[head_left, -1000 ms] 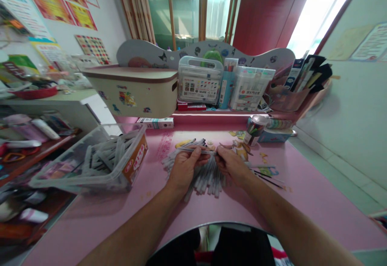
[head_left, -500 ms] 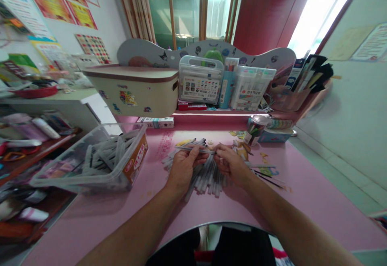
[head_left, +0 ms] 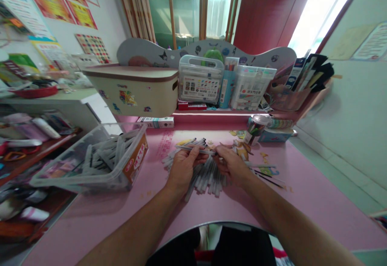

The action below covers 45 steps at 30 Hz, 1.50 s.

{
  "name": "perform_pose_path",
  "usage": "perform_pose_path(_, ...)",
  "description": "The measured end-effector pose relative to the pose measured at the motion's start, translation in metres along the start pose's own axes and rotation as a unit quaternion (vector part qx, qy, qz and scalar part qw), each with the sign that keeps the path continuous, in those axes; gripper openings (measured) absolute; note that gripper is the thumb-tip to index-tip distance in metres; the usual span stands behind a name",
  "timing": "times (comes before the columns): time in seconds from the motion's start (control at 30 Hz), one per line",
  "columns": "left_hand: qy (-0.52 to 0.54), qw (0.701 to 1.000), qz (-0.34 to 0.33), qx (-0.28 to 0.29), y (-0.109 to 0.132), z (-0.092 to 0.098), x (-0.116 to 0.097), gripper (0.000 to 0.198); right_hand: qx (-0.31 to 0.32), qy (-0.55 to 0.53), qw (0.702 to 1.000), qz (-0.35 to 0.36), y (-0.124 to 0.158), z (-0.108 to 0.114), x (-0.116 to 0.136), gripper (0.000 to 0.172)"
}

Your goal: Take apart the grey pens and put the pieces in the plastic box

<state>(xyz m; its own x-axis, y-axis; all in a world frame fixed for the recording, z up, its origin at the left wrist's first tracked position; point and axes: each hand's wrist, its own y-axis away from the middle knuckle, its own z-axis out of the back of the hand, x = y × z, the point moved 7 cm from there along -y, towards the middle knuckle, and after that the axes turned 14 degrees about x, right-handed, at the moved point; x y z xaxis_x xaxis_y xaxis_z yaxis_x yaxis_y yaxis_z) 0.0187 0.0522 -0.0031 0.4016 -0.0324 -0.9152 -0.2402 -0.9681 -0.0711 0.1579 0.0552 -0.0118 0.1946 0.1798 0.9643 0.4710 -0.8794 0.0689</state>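
A slim, pale pen-like stick point(head_left: 207, 151) lies crosswise between my two hands above the desk. My left hand point(head_left: 183, 169) is closed on its middle, the thumb on top. At its right end, which looks dark, the fingers of my right hand point(head_left: 230, 163) are pinched together; they partly hide that tip. Under and between the hands, a fanned pile of similar translucent grey-white sticks point(head_left: 208, 182) rests on the pink desk point(head_left: 236, 221). Some at the back of the pile have dark ends. To the right of my right hand lie several thin dark sticks point(head_left: 272, 178).
A clear plastic bin point(head_left: 137, 137) of grey sticks stands at left. Behind, a shelf holds a cream lidded box point(head_left: 136, 92), a marker case point(head_left: 199, 80) and a pen holder point(head_left: 290, 96). A clear jar point(head_left: 254, 131) stands at the desk's back right.
My right fingers have shifted slightly and curled closer around the stick's right end. My left hand and the pile look the same.
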Motion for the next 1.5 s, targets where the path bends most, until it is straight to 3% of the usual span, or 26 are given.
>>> perform_pose_path(0.1,-0.002,1.0,-0.002,-0.002,-0.001,0.0,0.0,0.033,0.001,0.042,0.999,-0.007,-0.001,0.001,-0.003,0.042)
perform_pose_path(0.27,0.011,1.0,-0.005,-0.004,-0.001,0.0,-0.001,0.031,0.037,-0.021,0.999,0.012,-0.001,-0.005,0.002,0.027)
perform_pose_path(0.4,0.002,1.0,-0.01,-0.001,0.0,0.0,-0.001,0.031,0.017,-0.027,0.999,0.013,-0.001,-0.003,0.002,0.029)
perform_pose_path(0.53,0.001,1.0,-0.005,-0.008,0.0,0.0,-0.001,0.031,0.007,0.015,1.0,0.002,-0.003,0.001,-0.003,0.042)
perform_pose_path(0.7,0.008,1.0,-0.008,-0.009,-0.001,0.0,-0.003,0.031,0.047,-0.025,0.998,0.016,-0.001,-0.006,0.002,0.034)
perform_pose_path(0.83,0.0,1.0,-0.008,-0.007,0.0,0.001,-0.002,0.032,0.032,-0.041,0.999,-0.001,0.0,-0.005,0.001,0.038)
perform_pose_path(0.97,-0.012,1.0,-0.002,-0.008,0.001,0.0,-0.001,0.032,0.014,0.011,1.0,-0.01,-0.002,-0.001,-0.004,0.044)
perform_pose_path(1.17,-0.007,0.999,-0.012,-0.045,0.0,0.005,-0.004,0.032,0.046,-0.062,0.997,0.025,-0.003,-0.003,0.0,0.027)
perform_pose_path(1.33,-0.042,0.998,-0.024,-0.045,0.0,0.007,-0.005,0.03,0.122,-0.187,0.974,-0.034,-0.003,-0.006,-0.007,0.021)
perform_pose_path(1.5,-0.095,0.995,-0.032,-0.013,0.003,0.001,-0.007,0.03,0.098,-0.121,0.986,-0.065,-0.003,-0.005,-0.012,0.022)
